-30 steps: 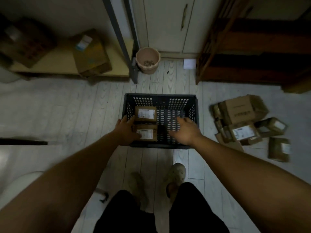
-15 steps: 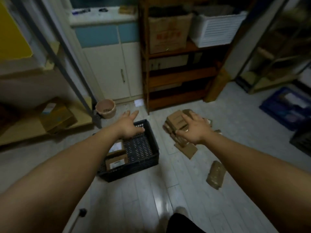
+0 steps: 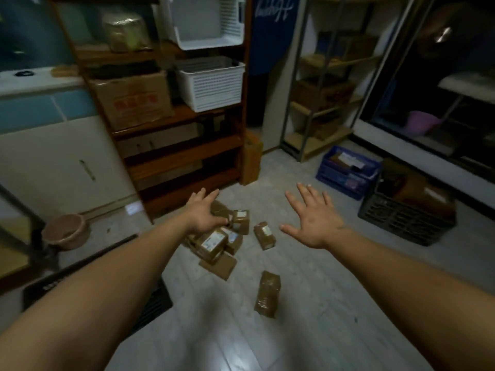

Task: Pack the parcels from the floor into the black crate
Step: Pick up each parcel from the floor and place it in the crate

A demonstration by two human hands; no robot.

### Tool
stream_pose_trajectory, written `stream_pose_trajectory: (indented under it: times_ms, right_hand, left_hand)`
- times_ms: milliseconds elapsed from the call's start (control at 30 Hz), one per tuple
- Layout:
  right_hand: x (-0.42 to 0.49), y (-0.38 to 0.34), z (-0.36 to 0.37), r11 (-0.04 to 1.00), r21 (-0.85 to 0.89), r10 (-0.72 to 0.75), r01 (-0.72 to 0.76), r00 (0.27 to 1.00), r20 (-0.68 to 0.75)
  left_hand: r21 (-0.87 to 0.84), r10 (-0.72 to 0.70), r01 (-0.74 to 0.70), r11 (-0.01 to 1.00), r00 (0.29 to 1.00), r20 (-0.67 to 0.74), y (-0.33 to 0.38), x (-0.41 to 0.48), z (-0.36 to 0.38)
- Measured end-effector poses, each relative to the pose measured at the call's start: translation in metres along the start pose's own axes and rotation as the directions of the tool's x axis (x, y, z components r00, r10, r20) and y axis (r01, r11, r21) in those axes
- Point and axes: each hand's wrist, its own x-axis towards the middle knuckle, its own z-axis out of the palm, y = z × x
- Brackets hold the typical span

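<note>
**Reaching down for parcels**

We judge this to be the pick-up step; both hands are empty. Our left hand [image 3: 203, 215] hangs over the heap of brown parcels [image 3: 214, 243] on the floor, fingers straight and spread; we cannot tell whether it touches the top one. Our right hand [image 3: 313, 220] is over bare floor just right of the heap, fingers splayed wide, gripping nothing. One parcel [image 3: 264, 235] lies just beside the heap; another [image 3: 267, 294] lies alone, nearer us. The black crate [image 3: 156, 303] sits low at our left, mostly hidden behind the left forearm. Next, we think, a hand must drop onto a labelled parcel, curl round it, then swing left to the crate; the loose heap may slide.
</note>
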Motion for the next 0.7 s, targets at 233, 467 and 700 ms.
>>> stream_pose_trajectory:
  times_ms: [233, 467, 700]
  right_hand:
    - [0.027, 0.097, 0.028, 0.993, 0.022, 0.117, -0.119, 0.992, 0.052]
    - [0.092, 0.13, 0.074, 0.993, 0.032, 0.104, -0.111, 0.98, 0.167]
    - [0.166, 0.142, 0.134, 0.994, 0.091, -0.088, 0.058, 0.922, 0.378]
  left_hand:
    - [-0.057, 0.017, -0.015, 0.998, 0.999, 0.051, 0.055, 0.07, 0.044]
    - [-0.099, -0.053, 0.067, 0.993, 0.99, 0.131, 0.054, 0.163, 0.087]
    - [-0.252, -0.238, 0.288, 0.924, 0.948, 0.212, 0.037, 0.199, 0.139]
